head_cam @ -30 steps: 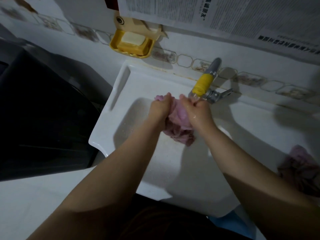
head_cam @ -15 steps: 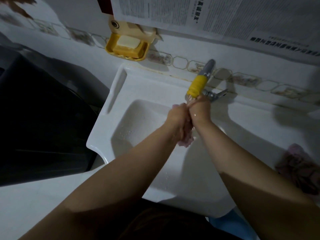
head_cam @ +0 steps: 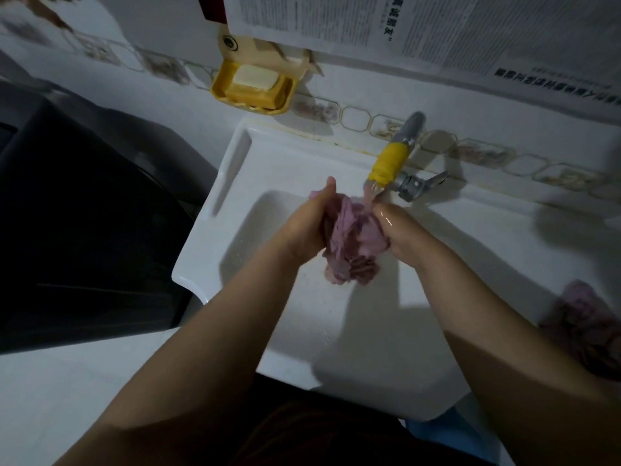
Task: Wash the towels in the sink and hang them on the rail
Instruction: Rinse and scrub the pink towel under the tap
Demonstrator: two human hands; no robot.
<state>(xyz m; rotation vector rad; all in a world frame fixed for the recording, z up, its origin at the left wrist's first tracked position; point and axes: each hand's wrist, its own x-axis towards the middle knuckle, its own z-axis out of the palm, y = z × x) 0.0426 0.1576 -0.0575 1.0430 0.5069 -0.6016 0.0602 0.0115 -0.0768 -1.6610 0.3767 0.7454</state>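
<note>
A wet pink towel (head_cam: pixel 353 243) is bunched up over the white sink (head_cam: pixel 232 210), just below the tap. My left hand (head_cam: pixel 307 227) grips its left side and my right hand (head_cam: pixel 400 230) grips its right side, with the cloth hanging down between them. Water runs from the yellow-tipped tap (head_cam: pixel 389 163) onto the towel and my right hand. A second pink towel (head_cam: pixel 584 324) lies crumpled on the sink's right ledge. No rail is in view.
A yellow soap dish (head_cam: pixel 252 85) with a bar of soap hangs on the tiled wall above the sink. Newspaper sheets (head_cam: pixel 420 25) cover the wall higher up. A dark appliance (head_cam: pixel 77 223) stands to the left, with a white surface (head_cam: pixel 67 391) in front of it.
Half a second ago my hands were pressed together on the towel under the tap. They have drawn apart, and the cloth is spread wider between them.
</note>
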